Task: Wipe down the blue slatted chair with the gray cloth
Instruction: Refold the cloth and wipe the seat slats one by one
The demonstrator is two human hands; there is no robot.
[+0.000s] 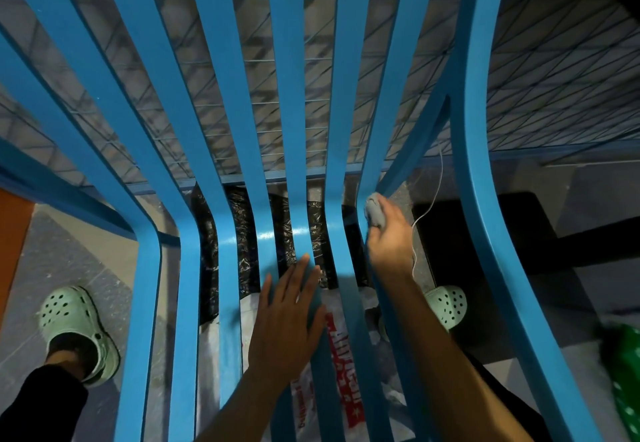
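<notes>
The blue slatted chair (228,240) fills the view, its slats running from the backrest at the top down through the bend into the seat. My right hand (389,237) grips the bunched gray cloth (375,212) and holds it against the slat at the right side of the bend, where a curved arm support joins. My left hand (287,313) lies flat with straight, spread fingers on the seat slats in the middle, near the bend.
Under the seat lie a black plastic bag (242,216) and a white bag with red print (341,365). Pale green clogs (74,330) stand left and right (448,303) of the chair. Behind the backrest is a wire mesh (311,60). A thin white cord (429,206) hangs at right.
</notes>
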